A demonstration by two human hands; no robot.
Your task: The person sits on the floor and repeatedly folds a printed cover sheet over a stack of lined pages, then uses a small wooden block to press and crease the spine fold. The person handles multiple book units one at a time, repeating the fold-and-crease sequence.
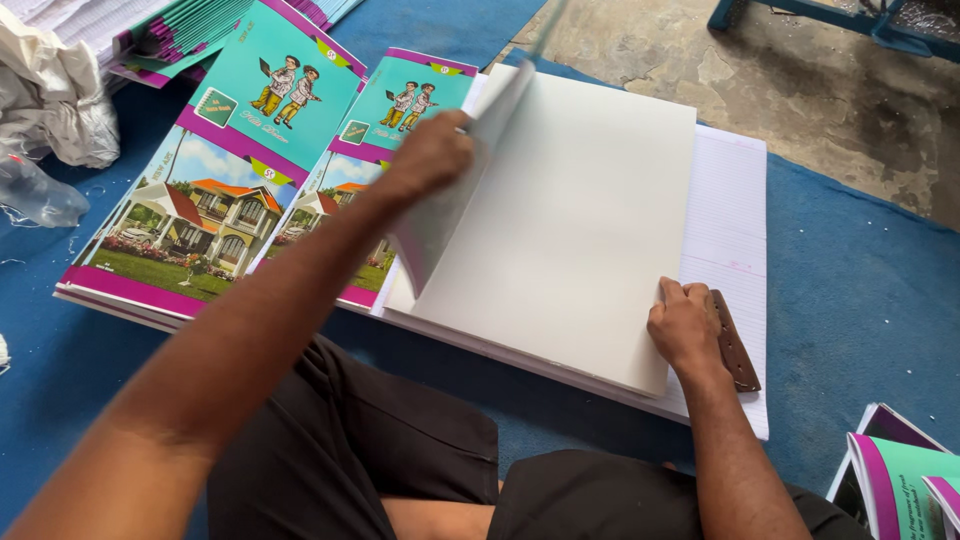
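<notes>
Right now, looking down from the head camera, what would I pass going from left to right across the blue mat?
Crumpled white cloth → stack of printed book covers with a house picture → left hand lifting a sheet → blank white sheets → right hand → brown wooden tool → printed covers at the right edge.

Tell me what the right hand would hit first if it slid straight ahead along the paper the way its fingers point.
The right hand points up the blank white sheet. The sheet looks bare ahead, so probably nothing until its far edge, then concrete floor. Depth is uncertain.
</notes>
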